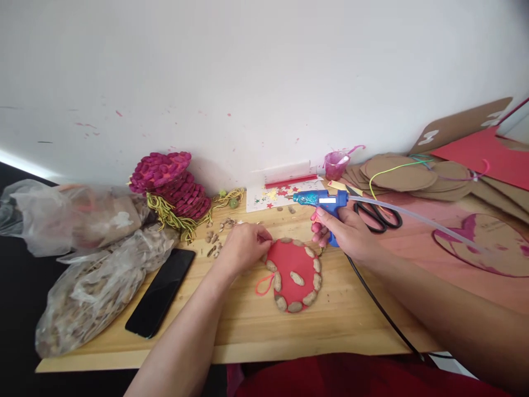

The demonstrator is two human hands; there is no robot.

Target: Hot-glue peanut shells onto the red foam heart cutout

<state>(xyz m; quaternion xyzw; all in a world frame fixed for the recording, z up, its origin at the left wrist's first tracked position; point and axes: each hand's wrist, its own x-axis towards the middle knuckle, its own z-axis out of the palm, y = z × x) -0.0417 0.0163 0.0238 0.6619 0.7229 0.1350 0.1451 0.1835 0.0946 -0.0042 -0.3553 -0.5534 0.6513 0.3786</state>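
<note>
A red heart-shaped piece (289, 259) lies on the wooden table, its edge lined with several peanuts and one more peanut (296, 278) resting inside. An orange-red loop (264, 284) sticks out at its left. My left hand (248, 245) is at the heart's upper left edge, fingers pressed together; what they hold, if anything, is hidden. My right hand (341, 231) grips a blue glue gun (316, 199) above the table, right of the heart, its nozzle pointing left. A clear glue stick trails from the gun's back.
Left are plastic bags (103, 292), a black phone (161, 292) and stacked magenta pieces (173, 184). Star stickers (276, 194) and a pink cup (335, 165) stand near the wall. Black scissors (382, 216) and cardboard discs (399, 171) are right; a black cable (382, 309) crosses the table.
</note>
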